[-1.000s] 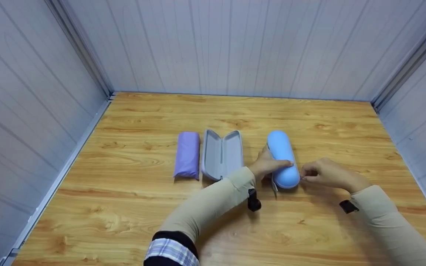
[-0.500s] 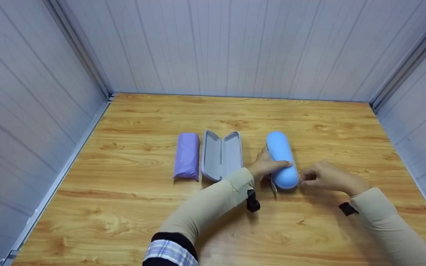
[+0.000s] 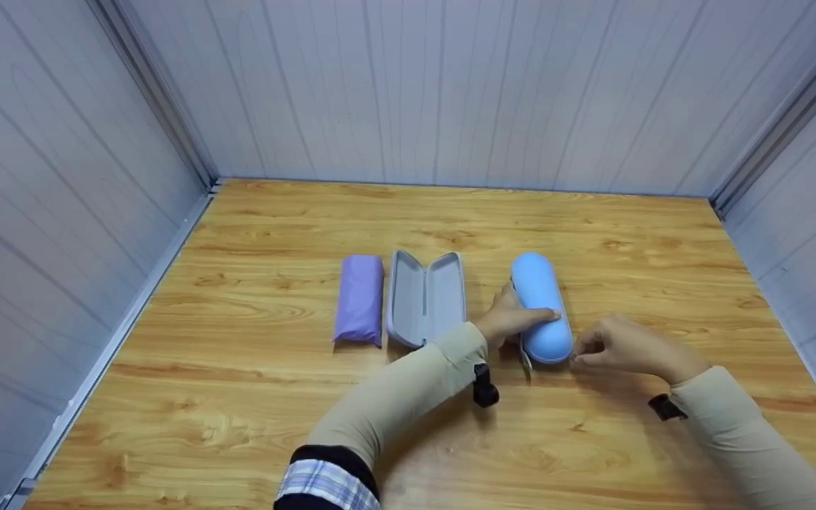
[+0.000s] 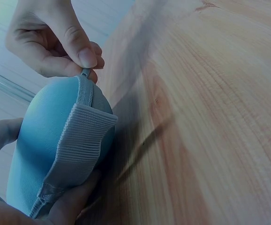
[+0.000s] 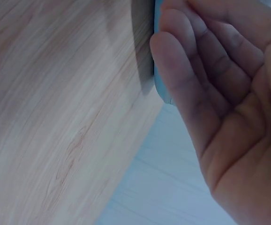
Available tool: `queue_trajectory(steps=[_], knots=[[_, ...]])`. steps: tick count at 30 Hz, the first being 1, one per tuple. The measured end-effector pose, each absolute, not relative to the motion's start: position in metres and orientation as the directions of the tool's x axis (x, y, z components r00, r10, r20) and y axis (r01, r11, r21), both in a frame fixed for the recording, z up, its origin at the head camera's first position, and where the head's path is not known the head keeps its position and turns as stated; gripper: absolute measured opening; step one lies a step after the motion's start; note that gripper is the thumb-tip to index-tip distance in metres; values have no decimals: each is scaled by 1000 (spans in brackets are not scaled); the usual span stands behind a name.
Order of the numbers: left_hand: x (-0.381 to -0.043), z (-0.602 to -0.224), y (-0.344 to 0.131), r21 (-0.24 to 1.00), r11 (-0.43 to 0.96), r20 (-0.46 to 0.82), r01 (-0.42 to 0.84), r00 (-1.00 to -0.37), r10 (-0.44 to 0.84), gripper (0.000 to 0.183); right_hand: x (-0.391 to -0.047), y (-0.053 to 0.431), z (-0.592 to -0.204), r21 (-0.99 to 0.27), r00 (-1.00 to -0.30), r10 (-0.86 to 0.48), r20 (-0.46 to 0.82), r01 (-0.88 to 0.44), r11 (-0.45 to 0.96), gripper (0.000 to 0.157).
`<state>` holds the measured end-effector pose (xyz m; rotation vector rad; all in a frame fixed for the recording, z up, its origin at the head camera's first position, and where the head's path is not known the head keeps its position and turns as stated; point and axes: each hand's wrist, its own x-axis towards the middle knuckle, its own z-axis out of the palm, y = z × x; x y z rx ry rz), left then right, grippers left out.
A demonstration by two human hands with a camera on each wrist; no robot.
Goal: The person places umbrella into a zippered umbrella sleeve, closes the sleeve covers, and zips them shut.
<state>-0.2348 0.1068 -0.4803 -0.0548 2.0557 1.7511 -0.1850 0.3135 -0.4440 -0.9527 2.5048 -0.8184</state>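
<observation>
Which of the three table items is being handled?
The blue case, rightmost: the left hand grips it and the right hand pinches its zipper pull. Neither holds the open case or purple item.

1. On the counter [image 3: 238, 397], left to right in one row: packet [image 3: 358, 301], hinged case [image 3: 443, 297], zip case [image 3: 537, 287].
2. Just beside each other: packet and hinged case; past a gap: zip case.
3. Around zip case, from its left: left grip [image 3: 508, 316].
4. At its near right end: zip pull [image 4: 85, 72], in right grip [image 3: 627, 347].
5. On its left side, toward the near end: band [image 4: 81, 145].
6. Behind the row, well apart: back wall [image 3: 408, 92].
</observation>
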Motion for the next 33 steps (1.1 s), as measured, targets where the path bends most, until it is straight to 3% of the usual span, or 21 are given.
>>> queue_trajectory(steps=[25, 33], knots=[[-234, -481, 106, 942, 193, -321, -275, -906, 276, 96, -183, 312, -452, -558, -695, -718, -8, -593, 580, 9], [-233, -481, 107, 949, 168, -304, -266, -914, 269, 92, -180, 312, -455, -571, -714, -699, -31, -562, 599, 5]])
